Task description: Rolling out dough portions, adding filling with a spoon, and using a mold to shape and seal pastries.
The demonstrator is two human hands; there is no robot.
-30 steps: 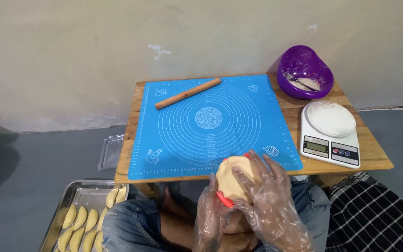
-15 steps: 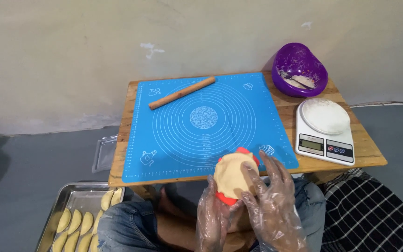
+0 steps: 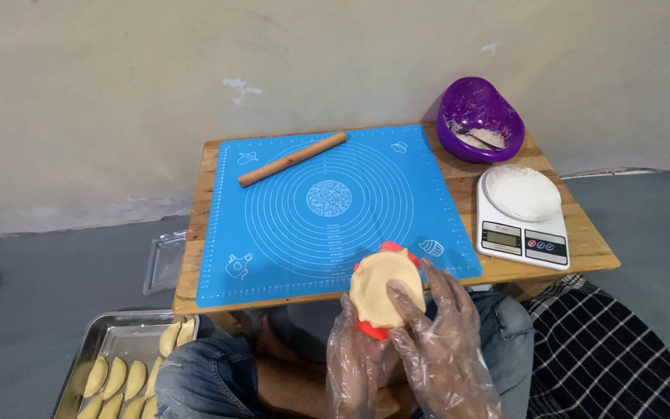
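Closest to the camera, both hands wear clear plastic gloves and are raised above the person's lap, just in front of the near edge of the wooden desk (image 3: pixel 583 240). The left hand (image 3: pixel 354 365) cups a red dumpling mould (image 3: pixel 370 326) from below, its fingers curled around the underside, so it is grasping the mould. A round sheet of pale dough (image 3: pixel 381 287) lies spread over the open mould. The right hand (image 3: pixel 440 341) rests its fingertips on the lower right part of the dough, pressing on it rather than closing around anything. Below and to the left, on the floor, a metal tray (image 3: pixel 118 334) holds rows of folded, crescent-shaped dumplings (image 3: pixel 118 380). To the right lies a black-and-white checked cloth (image 3: pixel 606 357). On the desk, a blue silicone baking mat (image 3: pixel 327 209) printed with rings covers most of the top, reaching from the near edge to the far edge. At the near right corner stands a white kitchen scale (image 3: pixel 523 221) with a flour-dusted round platform. Near the far left corner a wooden rolling pin (image 3: pixel 292 159) lies slantwise on the mat. At the far right corner sits a purple bowl (image 3: pixel 481 116) with white residue inside.
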